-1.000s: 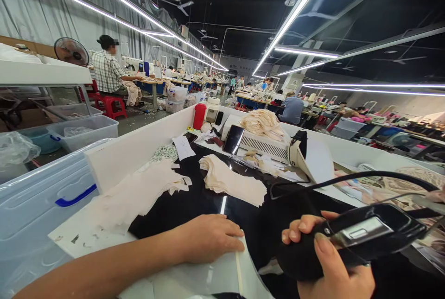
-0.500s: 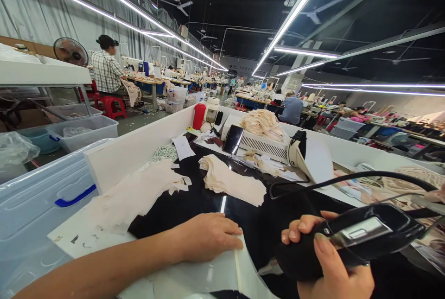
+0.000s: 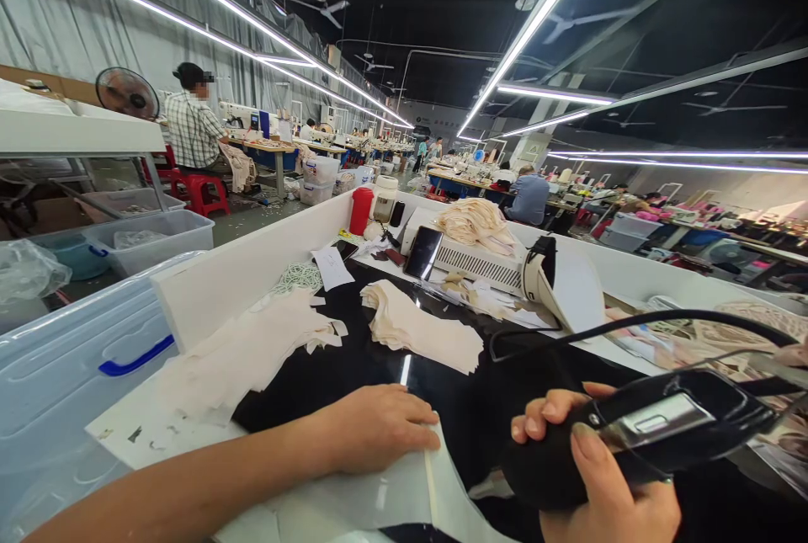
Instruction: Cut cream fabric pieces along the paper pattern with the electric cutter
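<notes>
My left hand (image 3: 372, 429) lies flat, fingers stretched out, pressing a white glossy sheet (image 3: 379, 501) on the black worktop (image 3: 353, 370). My right hand (image 3: 599, 484) is wrapped round the handle of a black iron-like tool (image 3: 656, 433) at the lower right; its black cord (image 3: 637, 322) arcs off to the right. A stack of cream fabric pieces (image 3: 420, 328) lies just beyond my left hand. A looser heap of cream pieces (image 3: 252, 354) lies to the left.
A white wall (image 3: 252, 265) borders the worktop on the left, with a clear plastic bin (image 3: 69, 383) beside it. At the back stand a red bottle (image 3: 362, 211), a phone (image 3: 424, 253), a white machine (image 3: 480, 261) and a tape roll (image 3: 555, 278). Other workers sit at distant tables.
</notes>
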### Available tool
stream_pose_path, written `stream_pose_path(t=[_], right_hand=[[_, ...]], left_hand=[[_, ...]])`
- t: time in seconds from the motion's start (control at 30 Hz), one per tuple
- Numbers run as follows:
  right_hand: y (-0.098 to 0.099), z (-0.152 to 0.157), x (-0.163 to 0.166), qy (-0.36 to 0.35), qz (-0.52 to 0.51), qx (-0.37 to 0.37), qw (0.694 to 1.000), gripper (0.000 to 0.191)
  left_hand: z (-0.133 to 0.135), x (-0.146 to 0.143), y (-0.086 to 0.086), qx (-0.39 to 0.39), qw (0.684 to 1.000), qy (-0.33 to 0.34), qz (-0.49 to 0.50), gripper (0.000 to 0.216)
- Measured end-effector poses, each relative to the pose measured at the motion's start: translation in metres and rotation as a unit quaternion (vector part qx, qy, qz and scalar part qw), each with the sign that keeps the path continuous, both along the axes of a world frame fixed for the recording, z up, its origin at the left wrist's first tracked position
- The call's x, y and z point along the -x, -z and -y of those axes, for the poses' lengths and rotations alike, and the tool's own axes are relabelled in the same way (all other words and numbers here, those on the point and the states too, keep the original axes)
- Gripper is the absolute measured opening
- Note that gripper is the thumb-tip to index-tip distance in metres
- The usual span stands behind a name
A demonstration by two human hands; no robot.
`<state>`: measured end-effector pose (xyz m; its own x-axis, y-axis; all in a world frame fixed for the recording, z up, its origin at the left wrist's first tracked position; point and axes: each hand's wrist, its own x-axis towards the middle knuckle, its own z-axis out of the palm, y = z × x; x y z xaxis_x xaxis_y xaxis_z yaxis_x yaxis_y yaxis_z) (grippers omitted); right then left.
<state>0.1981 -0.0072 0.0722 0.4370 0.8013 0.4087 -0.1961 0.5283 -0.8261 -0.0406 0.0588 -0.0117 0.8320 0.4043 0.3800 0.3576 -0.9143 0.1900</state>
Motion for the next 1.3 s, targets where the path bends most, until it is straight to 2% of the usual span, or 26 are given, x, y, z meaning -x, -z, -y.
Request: stream_pose_path(t=[0.5, 1.3], right_hand=[[-0.0037, -0.0007, 0.0042, 0.019, 0.002, 0.003, 1.000, 0.051], [-0.0024, 0.0023, -0.0021, 0.006, 0.003, 0.010, 1.000, 0.051]], left_hand=[[-0.0007, 0.0014, 0.0008, 0.004, 1.000, -0.006, -0.004, 0.030], [-0.0008, 0.0014, -0.0028, -0.008, 1.000, -0.016, -0.009, 0.026]])
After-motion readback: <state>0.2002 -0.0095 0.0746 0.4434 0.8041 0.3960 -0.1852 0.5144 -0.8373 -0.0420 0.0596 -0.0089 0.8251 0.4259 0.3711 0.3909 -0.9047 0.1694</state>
